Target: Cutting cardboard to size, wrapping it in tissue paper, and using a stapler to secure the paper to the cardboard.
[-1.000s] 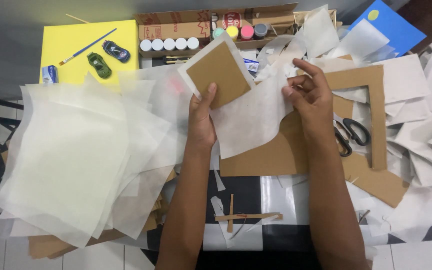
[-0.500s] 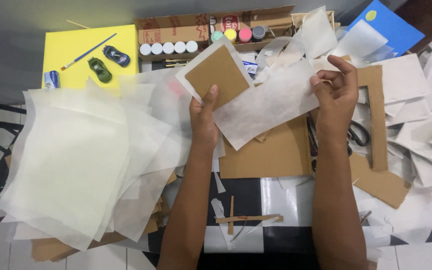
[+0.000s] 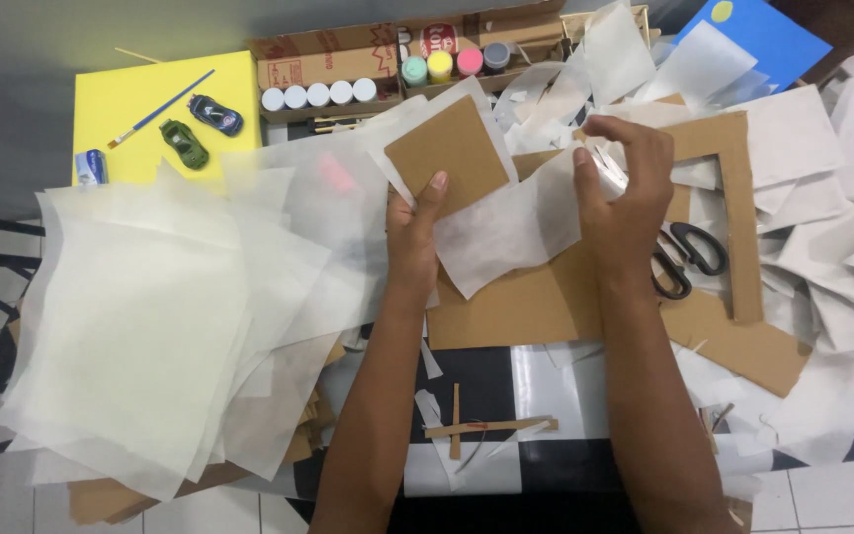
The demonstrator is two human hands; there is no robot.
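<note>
Left hand [image 3: 412, 232] pinches cardboard square [image 3: 447, 156] w/ thumb on top — right hand [image 3: 625, 198], at its 3 o'clock, grips white tissue sheet [image 3: 506, 229].

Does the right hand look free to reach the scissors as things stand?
Probably not at once: the right hand pinches the white paper sheet. The scissors lie uncovered just beside its wrist, nothing between.

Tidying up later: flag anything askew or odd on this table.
Scissors lie half buried among cardboard offcuts and paper scraps by the right hand. The big paper stack on the left overhangs the table edge.
</note>
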